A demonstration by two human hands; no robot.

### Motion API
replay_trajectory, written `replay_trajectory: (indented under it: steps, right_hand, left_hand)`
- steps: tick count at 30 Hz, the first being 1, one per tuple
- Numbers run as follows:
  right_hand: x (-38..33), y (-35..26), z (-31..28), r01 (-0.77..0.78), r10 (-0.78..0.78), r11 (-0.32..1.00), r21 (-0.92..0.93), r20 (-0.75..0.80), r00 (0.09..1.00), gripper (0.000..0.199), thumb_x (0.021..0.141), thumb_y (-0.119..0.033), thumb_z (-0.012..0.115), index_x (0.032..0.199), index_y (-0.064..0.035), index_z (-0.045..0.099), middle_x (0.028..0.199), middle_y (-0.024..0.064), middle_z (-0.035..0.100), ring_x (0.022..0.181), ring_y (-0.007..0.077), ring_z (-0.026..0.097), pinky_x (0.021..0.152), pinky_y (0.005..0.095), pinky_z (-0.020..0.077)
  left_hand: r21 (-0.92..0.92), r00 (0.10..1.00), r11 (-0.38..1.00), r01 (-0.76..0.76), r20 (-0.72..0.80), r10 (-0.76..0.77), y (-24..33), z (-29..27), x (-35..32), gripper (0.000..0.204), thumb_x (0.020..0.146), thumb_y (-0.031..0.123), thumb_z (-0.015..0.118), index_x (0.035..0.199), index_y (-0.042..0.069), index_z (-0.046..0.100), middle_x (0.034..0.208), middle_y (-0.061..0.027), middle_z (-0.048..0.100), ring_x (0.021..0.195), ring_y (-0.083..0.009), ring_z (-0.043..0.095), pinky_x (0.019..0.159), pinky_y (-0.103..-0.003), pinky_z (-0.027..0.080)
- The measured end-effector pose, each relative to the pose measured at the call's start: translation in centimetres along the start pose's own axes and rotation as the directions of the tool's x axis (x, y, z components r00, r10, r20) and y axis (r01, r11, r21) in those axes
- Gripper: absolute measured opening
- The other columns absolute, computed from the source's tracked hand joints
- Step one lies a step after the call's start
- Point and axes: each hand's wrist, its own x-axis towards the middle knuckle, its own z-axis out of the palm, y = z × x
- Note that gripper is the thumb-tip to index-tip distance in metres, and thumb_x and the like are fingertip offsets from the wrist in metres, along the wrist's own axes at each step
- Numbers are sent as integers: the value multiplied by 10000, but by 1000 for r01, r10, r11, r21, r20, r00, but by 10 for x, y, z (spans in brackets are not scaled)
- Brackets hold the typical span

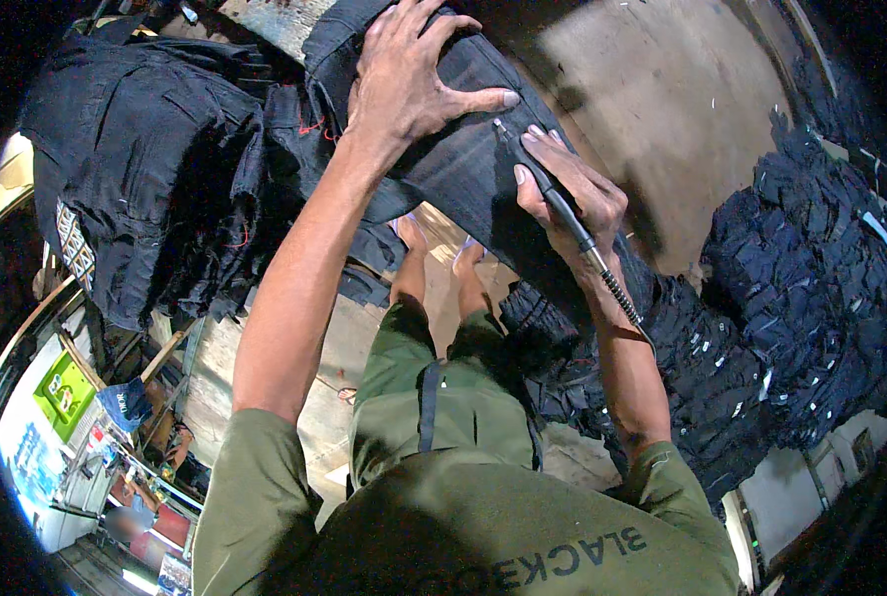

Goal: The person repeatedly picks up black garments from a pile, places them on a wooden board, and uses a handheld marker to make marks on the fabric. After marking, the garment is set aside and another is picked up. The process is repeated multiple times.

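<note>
A pair of black denim jeans (453,169) is spread at the top middle, one leg running down toward the right. Flat on the cloth, fingers spread, lies my left hand (396,91). My right hand (588,194) is closed round a slim black pen-shaped rotary tool (561,206), its metal tip pointing up-left. That tip is at the denim near my left thumb; whether it touches cannot be told. A coiled cord sleeve runs from the tool's rear along my right forearm.
Dark garments (146,159) are heaped at the left, some with red threads. A large pile of black clothes (791,288) with small white tags fills the right. Behind the jeans is a brown board-like surface (662,119). A green tray-like panel (64,394) shows at the lower left.
</note>
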Motion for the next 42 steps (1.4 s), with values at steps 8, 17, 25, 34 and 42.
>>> replay_trajectory:
  steps: [8,17,25,34,42]
  right_hand:
    - [-2,0,0,-24,24,1000,19,-12,1000,293,822,-35,831,1109,15,798,1146,155,805,1153,320,765,1076,481,594]
    - [-7,-3,-6,-49,53,997,66,-55,997,233,864,-18,778,1086,51,786,1109,212,802,1123,340,775,1090,485,571]
    - [-11,4,-2,-69,70,997,22,-50,996,240,867,-47,819,1104,-10,801,1129,154,810,1167,317,761,1110,531,553]
    - [-14,5,-6,-23,23,998,58,-1,1000,266,849,-44,840,1112,-25,803,1133,126,812,1179,310,757,1120,534,546]
    - [-13,4,-8,-13,12,998,56,23,1000,255,872,-20,802,1121,32,790,1125,189,803,1177,344,755,1129,538,528]
  left_hand:
    - [14,1000,1000,-5,-2,5,-1,0,1,817,714,606,920,1296,80,692,1590,-209,504,1550,-417,376,1270,-550,301]
    - [112,999,993,37,-22,-34,7,6,5,917,669,710,891,1274,51,686,1496,-190,555,1508,-399,409,1257,-548,266]
    - [143,999,989,41,-31,-37,8,12,6,948,653,744,879,1258,44,675,1482,-200,548,1502,-401,405,1249,-552,261]
    - [151,999,987,51,-22,-48,10,13,8,948,655,750,869,1258,46,670,1478,-199,545,1500,-401,403,1249,-554,260]
    - [156,999,986,49,-17,-47,8,15,8,957,657,755,865,1260,40,663,1473,-200,543,1499,-400,401,1251,-555,255]
